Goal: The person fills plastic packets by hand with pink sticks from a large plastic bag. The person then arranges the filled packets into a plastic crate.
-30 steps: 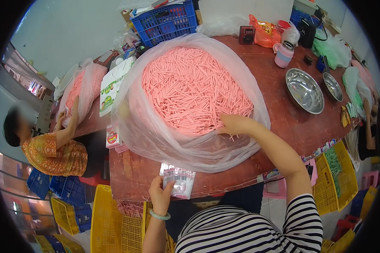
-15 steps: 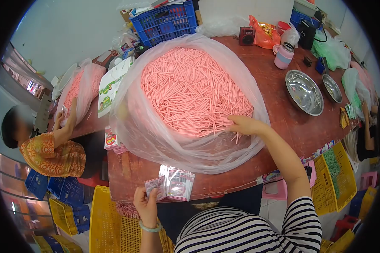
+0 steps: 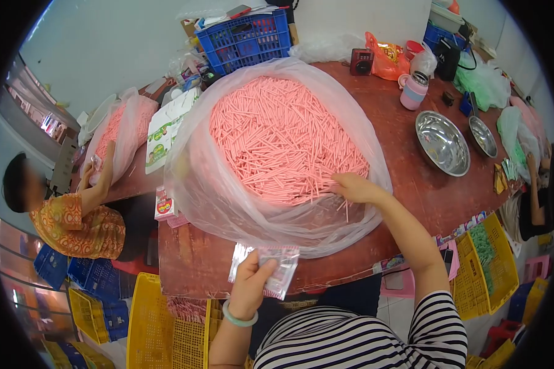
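Note:
A large clear plastic bag point(image 3: 194, 212) lies open on the table, full of thin pink sticks point(image 3: 283, 135). At the bag's near right side, my right hand point(image 3: 356, 188) is closed with its fingertips among the sticks; a few poke out below it. How many it grips is hidden. My left hand point(image 3: 254, 284) is closed at the near table edge, thumb pressed on a clear and silvery packet point(image 3: 283, 270) with pink print. Another silvery packet point(image 3: 238, 255) shows just behind the hand, partly covered by it.
Steel bowls point(image 3: 443, 144), a pink flask point(image 3: 414, 92) and a radio point(image 3: 361, 61) stand on the red table point(image 3: 326, 270). A blue crate point(image 3: 246, 43) is at the back. Yellow crates point(image 3: 143, 320) flank me below. One person point(image 3: 80, 215) works at left, another at far right.
My left hand has moved right with the packet, now over the packets lying at the table edge. My right hand stays at the sticks, with its fingers slightly shifted.

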A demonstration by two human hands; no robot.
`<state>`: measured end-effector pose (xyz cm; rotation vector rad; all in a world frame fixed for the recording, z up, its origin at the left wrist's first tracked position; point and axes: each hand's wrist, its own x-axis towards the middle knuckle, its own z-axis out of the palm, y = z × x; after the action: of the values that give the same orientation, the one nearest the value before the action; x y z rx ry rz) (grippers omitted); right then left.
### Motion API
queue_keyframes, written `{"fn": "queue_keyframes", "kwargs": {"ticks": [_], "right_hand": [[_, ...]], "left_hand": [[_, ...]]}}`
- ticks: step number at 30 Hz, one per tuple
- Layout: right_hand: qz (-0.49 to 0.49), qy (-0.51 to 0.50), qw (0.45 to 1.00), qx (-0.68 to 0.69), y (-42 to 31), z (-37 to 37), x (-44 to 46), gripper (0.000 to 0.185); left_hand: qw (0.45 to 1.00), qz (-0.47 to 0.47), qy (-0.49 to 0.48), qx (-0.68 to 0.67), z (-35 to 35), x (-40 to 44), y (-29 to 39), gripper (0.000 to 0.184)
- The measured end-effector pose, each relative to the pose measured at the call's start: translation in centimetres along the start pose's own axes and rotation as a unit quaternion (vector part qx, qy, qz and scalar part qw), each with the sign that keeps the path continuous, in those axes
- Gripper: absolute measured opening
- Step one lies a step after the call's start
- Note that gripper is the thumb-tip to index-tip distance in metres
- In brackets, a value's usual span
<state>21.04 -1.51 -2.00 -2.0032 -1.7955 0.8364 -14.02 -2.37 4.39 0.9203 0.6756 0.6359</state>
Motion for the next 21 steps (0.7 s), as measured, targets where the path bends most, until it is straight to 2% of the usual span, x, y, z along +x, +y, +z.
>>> {"fn": "queue_keyframes", "kwargs": {"ticks": [1,2,3,4,5,7,8,9,11,12,14,16,18,19,20,21], "right_hand": [[-0.014,0.024,0.988,0.153,0.5,-0.1,-0.2,0.016],[-0.013,0.026,0.988,0.149,0.8,0.1,-0.6,0.016],[0.021,0.013,0.93,0.366,0.4,0.0,-1.3,0.015],[0.053,0.001,0.823,0.565,0.0,-0.1,-1.9,0.016],[0.055,0.005,0.824,0.564,-0.4,-0.3,-2.3,0.016],[0.033,-0.048,0.722,0.689,-1.4,-0.3,-2.7,0.015],[0.051,-0.05,0.684,0.726,-1.2,0.2,-2.3,0.016],[0.05,-0.049,0.684,0.726,-1.6,0.1,-2.2,0.016],[0.054,-0.074,0.592,0.801,-2.7,-0.2,-2.2,0.017],[0.054,-0.074,0.59,0.802,-2.4,0.1,-1.8,0.017],[0.037,-0.081,0.631,0.77,-1.5,0.8,-0.8,0.018],[0.044,-0.083,0.648,0.756,-1.2,0.9,-0.4,0.02],[0.051,-0.084,0.664,0.741,-1.3,0.9,-0.6,0.022],[0.059,-0.026,0.78,0.622,-1.5,0.5,-1.1,0.025],[0.065,0.032,0.872,0.484,-1.8,0.2,-1.7,0.029],[0.067,0.031,0.871,0.485,-1.8,0.2,-2.3,0.029]], "left_hand": [[1.0,-0.01,-0.015,-0.019,0.6,0.7,-0.2,0.024],[0.999,-0.02,-0.029,-0.032,1.3,1.3,-0.4,0.024],[0.999,-0.015,-0.031,-0.023,1.9,2.1,-0.7,0.024],[0.999,-0.011,-0.033,-0.013,2.6,2.8,-1.2,0.024],[0.999,0.003,-0.042,0.004,3.2,3.5,-1.6,0.023],[0.998,0.014,-0.054,0.024,3.9,5.0,-2.5,0.022],[0.997,0.027,-0.061,0.045,4.0,5.6,-2.9,0.021],[0.996,0.028,-0.058,0.054,4.1,6.1,-3.2,0.018],[0.996,0.028,-0.055,0.058,4.4,6.3,-3.1,0.014],[0.997,0.026,-0.05,0.061,4.5,6.3,-3.0,0.011],[0.996,0.017,-0.05,0.068,4.7,6.1,-2.8,0.01],[0.996,0.009,-0.047,0.074,4.6,5.7,-2.6,0.01],[0.997,0.006,-0.055,0.062,4.1,5.1,-2.3,0.015],[0.997,0.003,-0.054,0.062,4.0,4.8,-2.0,0.015],[0.997,0.012,-0.046,0.062,3.8,4.4,-1.6,0.015],[0.997,0.021,-0.038,0.062,3.6,4.2,-1.3,0.015]]}}
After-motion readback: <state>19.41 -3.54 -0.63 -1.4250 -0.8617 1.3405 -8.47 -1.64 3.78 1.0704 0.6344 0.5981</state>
